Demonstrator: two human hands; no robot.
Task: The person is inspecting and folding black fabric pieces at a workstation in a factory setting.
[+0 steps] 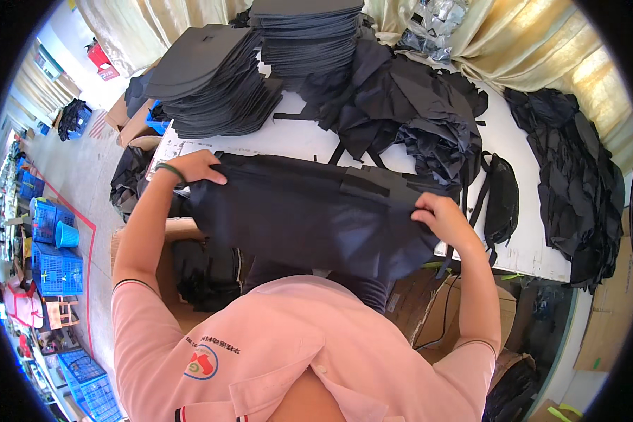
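A wide black fabric panel [288, 211] is stretched between my two hands, hanging over the near edge of the white table [527, 243]. My left hand [198, 167] is closed on its upper left corner, thumb on top. My right hand [439, 216] pinches its right edge. Along the panel's upper right runs a sewn strip or flap [366, 181]. Just right of the panel lies a small black mesh-sided pouch [501, 199] with a strap. Behind the panel is a heap of crumpled black fabric pieces [415, 105].
Two tall stacks of black flat sheets, a left stack [204, 77] and a back stack [306, 35], stand on the table. More black fabric [570, 176] drapes over the right end. Open cardboard boxes [436, 316] sit below the near edge. Blue crates [56, 271] line the floor at left.
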